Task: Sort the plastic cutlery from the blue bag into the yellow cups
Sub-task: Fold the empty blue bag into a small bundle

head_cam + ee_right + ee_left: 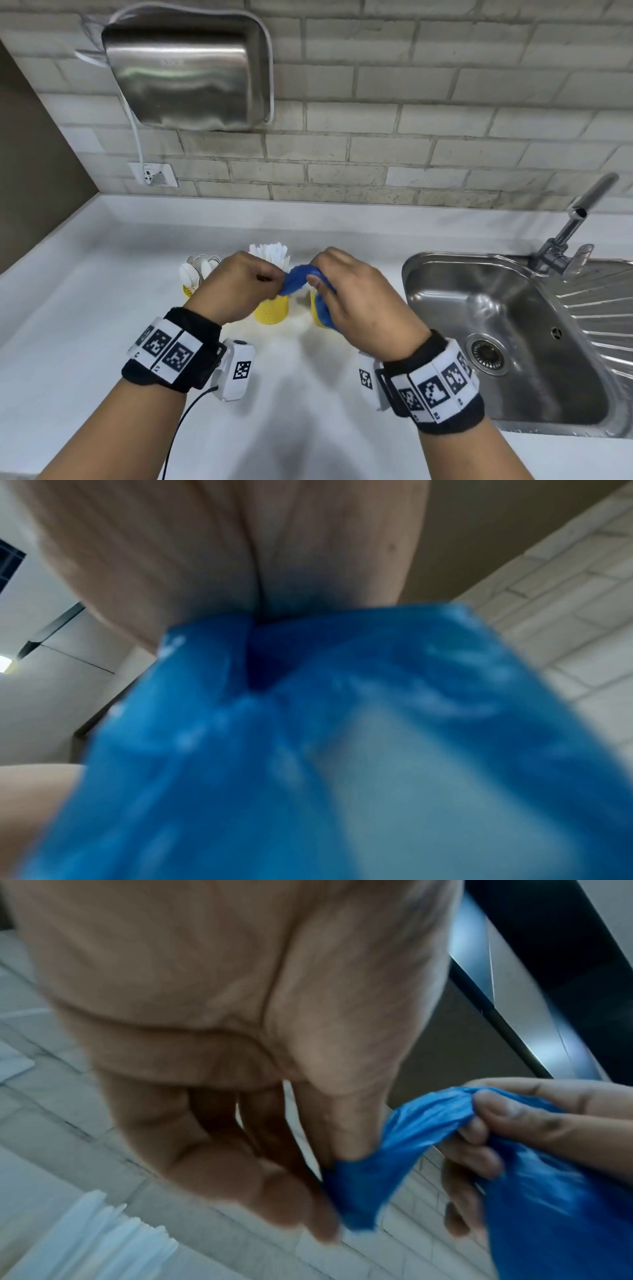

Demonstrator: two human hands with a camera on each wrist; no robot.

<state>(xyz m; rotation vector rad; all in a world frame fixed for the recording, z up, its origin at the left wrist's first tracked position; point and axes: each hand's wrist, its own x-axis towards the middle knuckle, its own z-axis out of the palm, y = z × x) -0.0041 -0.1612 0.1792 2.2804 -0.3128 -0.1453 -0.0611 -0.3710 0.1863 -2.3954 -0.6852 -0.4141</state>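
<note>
Both hands work the blue bag [303, 279] in the middle of the frame, above the yellow cups [270, 308] that stand on the white desk [102, 308]. The left hand [236, 284] pinches one bunched end of the bag between thumb and fingers [301, 1213], the other fingers curled in; the right hand [356, 298] has its fingers closed round the rest of the bag, which hangs down below it at the centre right, in front of the right-hand cup. The left wrist view shows the plastic twisted into a rope between the two grips. The left cup already holds white spoons [198, 270] and the middle cup a bunch of flat white handles [270, 255]; whether the bag still has pieces in it cannot be told, since the right wrist view is only blurred blue film. The step looks like opening or working loose the bag's neck. To do it well, I would keep the right hand firm on the body so the load does not swing into the cups, and let the left hand pull the twisted end outward and untwist it rather than tug hard, since thin film of this kind likely tears and would spill pieces toward the sink [496, 325] at the right. Holding the bag low over the desk, clear of the cup tops, should keep a slip from toppling them
</note>
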